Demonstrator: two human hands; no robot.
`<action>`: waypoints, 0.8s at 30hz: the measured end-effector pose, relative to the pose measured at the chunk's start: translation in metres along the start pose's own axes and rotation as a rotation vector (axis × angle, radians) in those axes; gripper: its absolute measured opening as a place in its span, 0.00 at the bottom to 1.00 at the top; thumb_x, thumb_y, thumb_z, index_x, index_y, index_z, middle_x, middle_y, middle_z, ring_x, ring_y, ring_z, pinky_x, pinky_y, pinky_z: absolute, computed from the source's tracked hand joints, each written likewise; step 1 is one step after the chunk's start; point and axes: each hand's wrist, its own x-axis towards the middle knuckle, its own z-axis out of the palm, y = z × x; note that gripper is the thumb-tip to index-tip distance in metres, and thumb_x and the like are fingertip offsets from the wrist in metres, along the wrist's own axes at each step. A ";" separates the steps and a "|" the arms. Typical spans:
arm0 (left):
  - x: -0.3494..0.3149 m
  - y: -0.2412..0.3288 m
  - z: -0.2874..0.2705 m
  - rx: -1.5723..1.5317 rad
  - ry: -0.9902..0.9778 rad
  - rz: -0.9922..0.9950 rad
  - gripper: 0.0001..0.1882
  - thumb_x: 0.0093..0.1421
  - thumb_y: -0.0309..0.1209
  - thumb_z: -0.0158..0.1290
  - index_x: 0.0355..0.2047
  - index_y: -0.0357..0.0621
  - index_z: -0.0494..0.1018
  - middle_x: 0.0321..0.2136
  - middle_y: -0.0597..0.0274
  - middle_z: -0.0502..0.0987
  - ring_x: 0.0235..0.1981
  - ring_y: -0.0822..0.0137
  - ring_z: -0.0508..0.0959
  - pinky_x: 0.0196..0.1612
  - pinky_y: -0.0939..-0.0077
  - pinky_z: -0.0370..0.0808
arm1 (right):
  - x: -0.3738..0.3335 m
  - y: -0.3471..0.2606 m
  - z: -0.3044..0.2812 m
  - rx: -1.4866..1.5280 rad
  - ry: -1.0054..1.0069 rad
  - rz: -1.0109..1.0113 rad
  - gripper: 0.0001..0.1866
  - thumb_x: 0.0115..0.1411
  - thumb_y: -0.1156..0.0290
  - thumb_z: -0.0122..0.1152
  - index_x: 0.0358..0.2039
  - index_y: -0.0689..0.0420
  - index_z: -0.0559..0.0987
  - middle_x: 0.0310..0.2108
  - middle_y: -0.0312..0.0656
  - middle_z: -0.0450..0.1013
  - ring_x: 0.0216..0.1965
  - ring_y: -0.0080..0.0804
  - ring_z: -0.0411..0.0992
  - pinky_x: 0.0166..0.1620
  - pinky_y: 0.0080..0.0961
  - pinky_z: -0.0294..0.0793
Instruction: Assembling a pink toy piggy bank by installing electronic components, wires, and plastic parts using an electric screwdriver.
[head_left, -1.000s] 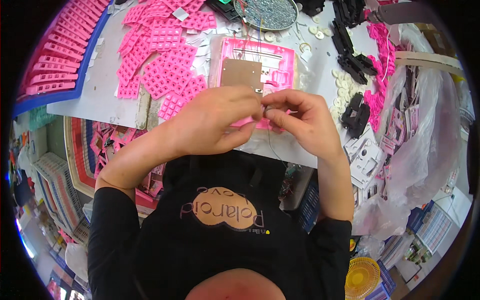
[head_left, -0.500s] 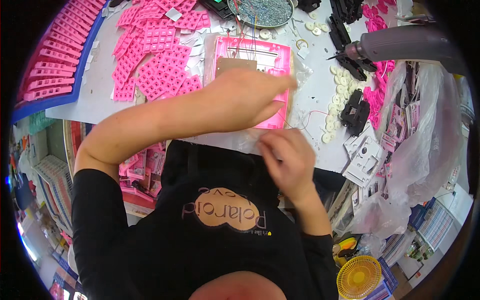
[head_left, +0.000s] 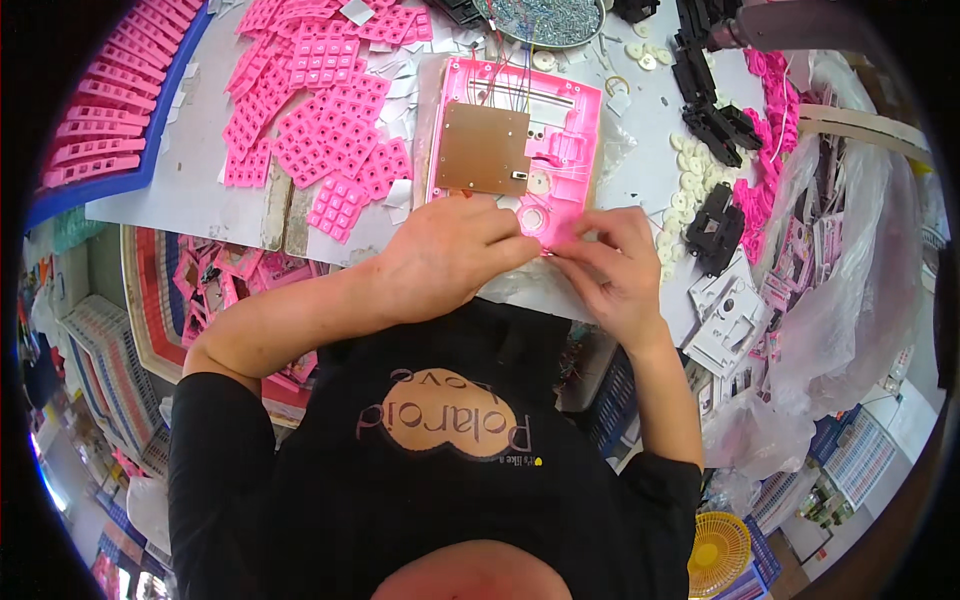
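A pink plastic casing (head_left: 570,185) lies open side up in front of me at the table's near edge. A brown circuit board (head_left: 485,150) covers its left part, and thin coloured wires run up from the far side. My left hand (head_left: 455,250) is closed over the casing's near edge, its fingertips pinched by the near right corner. Facing it, my right hand (head_left: 620,265) is closed too, thumb and fingers together at that same corner. Whatever sits between the fingertips is too small and hidden to make out. A white ring-shaped part (head_left: 533,218) shows inside the casing just beyond the left fingers.
Pink keypads (head_left: 335,125) are heaped to the left, beside a blue crate (head_left: 150,165) of pink parts. A dish of screws (head_left: 545,18) stands at the back. White discs (head_left: 690,180) and black parts (head_left: 715,228) lie to the right, below a grey powered screwdriver (head_left: 800,25).
My left hand has drawn back from over the casing to its near edge, uncovering the circuit board. My right hand has moved right and up to the casing's corner. Both hands now meet there.
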 end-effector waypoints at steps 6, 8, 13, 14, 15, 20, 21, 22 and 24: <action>-0.003 -0.003 0.003 0.100 -0.072 0.094 0.23 0.53 0.29 0.53 0.52 0.52 0.76 0.36 0.66 0.74 0.37 0.63 0.76 0.37 0.66 0.73 | -0.024 -0.001 0.019 -0.002 0.175 0.116 0.16 0.45 0.78 0.75 0.37 0.54 0.86 0.29 0.37 0.69 0.29 0.37 0.65 0.32 0.29 0.64; -0.003 -0.002 0.003 0.118 -0.091 0.112 0.24 0.54 0.30 0.53 0.54 0.51 0.75 0.37 0.67 0.73 0.38 0.64 0.75 0.38 0.66 0.73 | -0.034 -0.009 0.021 -0.163 0.164 0.085 0.17 0.46 0.78 0.73 0.40 0.55 0.85 0.28 0.37 0.69 0.29 0.37 0.65 0.31 0.31 0.64; 0.003 0.007 0.004 0.132 -0.118 0.079 0.24 0.54 0.31 0.53 0.53 0.48 0.74 0.35 0.66 0.72 0.38 0.64 0.74 0.38 0.66 0.73 | -0.032 -0.036 0.002 -0.490 -0.183 0.037 0.22 0.48 0.76 0.67 0.48 0.60 0.82 0.23 0.38 0.69 0.26 0.38 0.68 0.29 0.34 0.67; 0.004 0.008 0.003 0.127 -0.093 0.078 0.24 0.54 0.31 0.53 0.53 0.48 0.74 0.34 0.66 0.72 0.37 0.64 0.74 0.38 0.66 0.73 | -0.026 -0.042 -0.005 -0.465 -0.262 0.081 0.21 0.49 0.75 0.67 0.47 0.59 0.82 0.21 0.39 0.70 0.26 0.38 0.70 0.29 0.35 0.68; 0.004 0.010 0.001 0.138 -0.112 0.052 0.24 0.54 0.31 0.53 0.53 0.48 0.74 0.34 0.65 0.72 0.37 0.64 0.74 0.38 0.66 0.73 | -0.015 -0.046 -0.014 -0.435 -0.344 0.112 0.20 0.50 0.74 0.66 0.46 0.59 0.83 0.20 0.39 0.71 0.25 0.38 0.72 0.28 0.36 0.69; 0.002 0.012 0.001 0.155 -0.083 0.051 0.23 0.54 0.31 0.54 0.52 0.48 0.75 0.34 0.66 0.73 0.37 0.64 0.74 0.37 0.67 0.73 | 0.101 -0.033 -0.004 -0.002 -0.057 0.417 0.13 0.57 0.62 0.62 0.25 0.60 0.82 0.22 0.48 0.77 0.25 0.47 0.77 0.31 0.40 0.75; 0.003 0.010 0.001 0.140 -0.078 0.071 0.22 0.54 0.31 0.54 0.52 0.48 0.75 0.35 0.65 0.73 0.38 0.64 0.74 0.38 0.67 0.73 | 0.112 -0.021 0.009 -0.175 -0.081 0.421 0.14 0.56 0.61 0.62 0.25 0.61 0.82 0.23 0.49 0.78 0.26 0.48 0.78 0.32 0.41 0.76; 0.003 0.008 0.001 0.128 -0.069 0.076 0.21 0.55 0.30 0.54 0.51 0.47 0.76 0.35 0.65 0.74 0.38 0.64 0.75 0.38 0.67 0.74 | 0.120 -0.009 0.021 -0.341 -0.116 0.414 0.15 0.56 0.60 0.62 0.25 0.61 0.82 0.23 0.49 0.78 0.27 0.49 0.79 0.32 0.42 0.77; 0.004 -0.001 -0.005 -0.010 -0.096 0.071 0.18 0.56 0.30 0.55 0.48 0.46 0.77 0.36 0.62 0.75 0.39 0.63 0.76 0.40 0.66 0.74 | 0.133 -0.004 0.030 -0.447 -0.129 0.413 0.16 0.55 0.60 0.62 0.25 0.62 0.82 0.25 0.50 0.79 0.29 0.51 0.79 0.34 0.43 0.77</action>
